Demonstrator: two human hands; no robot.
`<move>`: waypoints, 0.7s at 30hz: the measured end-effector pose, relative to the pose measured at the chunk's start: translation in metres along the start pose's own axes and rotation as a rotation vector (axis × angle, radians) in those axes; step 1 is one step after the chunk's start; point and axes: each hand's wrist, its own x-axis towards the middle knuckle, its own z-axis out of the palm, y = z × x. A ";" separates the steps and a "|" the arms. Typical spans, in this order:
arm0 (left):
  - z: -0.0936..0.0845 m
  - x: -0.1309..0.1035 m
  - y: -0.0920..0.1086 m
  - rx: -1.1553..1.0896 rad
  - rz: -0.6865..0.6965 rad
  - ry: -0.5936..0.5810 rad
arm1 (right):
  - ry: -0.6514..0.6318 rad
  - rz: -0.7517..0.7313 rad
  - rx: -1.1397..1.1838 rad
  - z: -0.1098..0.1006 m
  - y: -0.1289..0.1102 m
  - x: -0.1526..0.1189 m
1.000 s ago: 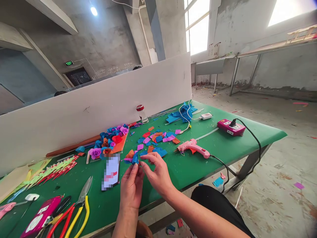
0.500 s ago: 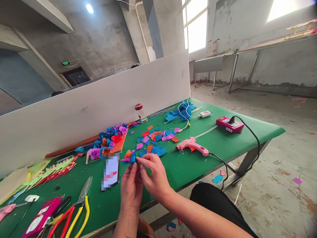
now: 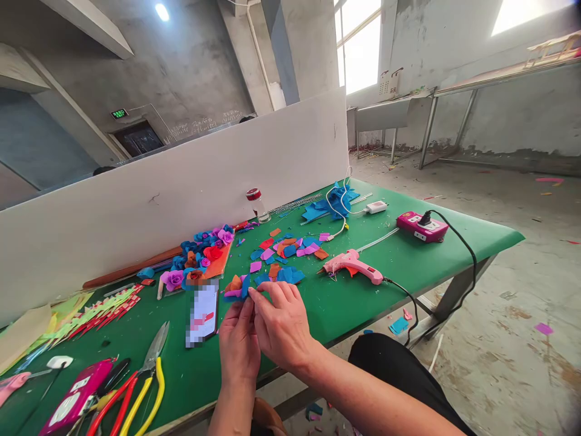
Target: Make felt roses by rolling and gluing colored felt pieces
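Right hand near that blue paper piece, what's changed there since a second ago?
The right hand has moved slightly left, toward the left hand, and its fingers have drawn in to the blue paper piece; whether they grip it is hard to tell. The left hand still pinches that piece. The pink glue gun, phone and red-and-yellow-handled snips stayed put on the table.

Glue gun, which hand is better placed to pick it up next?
Probably the right hand: the glue gun lies off to that side, farther from the left hand. Both hands are at the blue paper, though.
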 end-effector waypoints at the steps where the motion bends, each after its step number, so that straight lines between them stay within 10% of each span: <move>1: 0.001 -0.001 0.000 0.013 0.009 0.000 | 0.006 -0.011 -0.015 0.001 0.000 0.000; 9: -0.007 0.005 -0.002 0.041 0.035 -0.044 | -0.066 -0.001 0.046 -0.003 -0.001 0.000; 16: -0.023 0.022 0.004 -0.044 -0.021 -0.150 | -0.002 0.432 0.682 -0.003 0.019 0.012; 21: -0.021 0.020 0.004 -0.026 -0.013 -0.196 | -0.009 0.271 0.596 -0.007 0.018 0.010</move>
